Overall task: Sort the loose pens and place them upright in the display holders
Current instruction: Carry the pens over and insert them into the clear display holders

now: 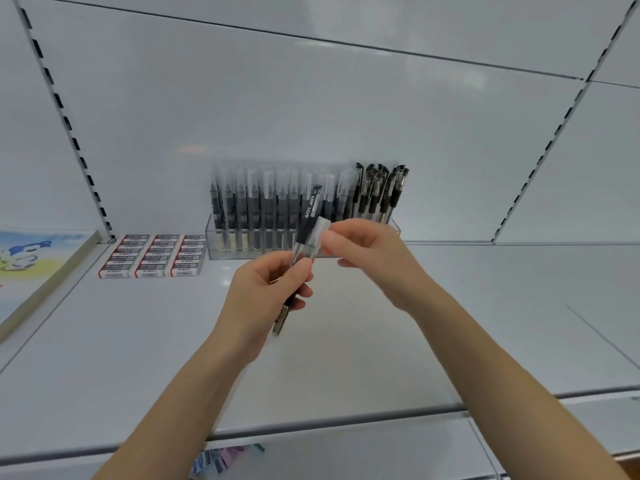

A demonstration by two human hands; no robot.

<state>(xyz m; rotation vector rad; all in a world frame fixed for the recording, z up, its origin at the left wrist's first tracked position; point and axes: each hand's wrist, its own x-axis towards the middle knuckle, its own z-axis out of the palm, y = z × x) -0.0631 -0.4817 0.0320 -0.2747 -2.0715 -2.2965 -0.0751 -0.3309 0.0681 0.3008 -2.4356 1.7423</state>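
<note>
White shelf fills my view; above it 2 pens slant with caps up and to the right, toward the display holder behind. I see the left hand curled round their lower barrels, and the right hand pinching the tip of the clear cap. Upright pens fill the holder; eraser boxes lie just left of it.

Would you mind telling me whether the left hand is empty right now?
No, the left hand grips the loose pens, and the right hand pinches the clear cap of one of them.
</note>
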